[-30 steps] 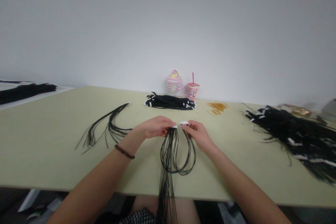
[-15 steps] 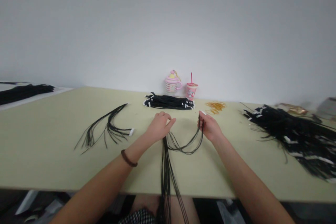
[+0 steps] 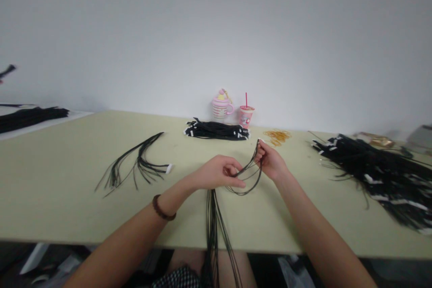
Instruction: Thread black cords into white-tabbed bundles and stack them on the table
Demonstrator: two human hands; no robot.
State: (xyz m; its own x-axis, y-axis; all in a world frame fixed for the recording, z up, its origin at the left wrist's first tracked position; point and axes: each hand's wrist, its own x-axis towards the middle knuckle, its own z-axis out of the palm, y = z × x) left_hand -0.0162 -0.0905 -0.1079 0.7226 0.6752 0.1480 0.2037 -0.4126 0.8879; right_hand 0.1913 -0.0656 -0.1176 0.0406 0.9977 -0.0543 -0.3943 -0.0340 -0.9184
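My right hand (image 3: 271,162) is closed on one end of a bundle of thin black wires (image 3: 251,192), with a small white tip at its fingertips. The wires sag in a loop toward my left hand (image 3: 221,172), whose fingers curl loosely round some strands while the thumb stands apart. Below the left hand the rest of the strands (image 3: 212,220) hang over the table's front edge toward my lap. A separate bunch of black wires with a white connector (image 3: 168,168) lies to the left on the table.
Behind my hands lies a tied stack of black cables (image 3: 216,130), near a pink lidded mug (image 3: 221,109) and a pink cup with a straw (image 3: 246,116). Yellow rubber bands (image 3: 277,136) lie right of them. A large cable pile (image 3: 378,171) covers the right side; more cables (image 3: 30,118) lie far left.
My left hand has moved right along the wires, closer to my right hand, and its fingers now curl round strands. A dark object held by a fingertip has appeared at the far left edge.
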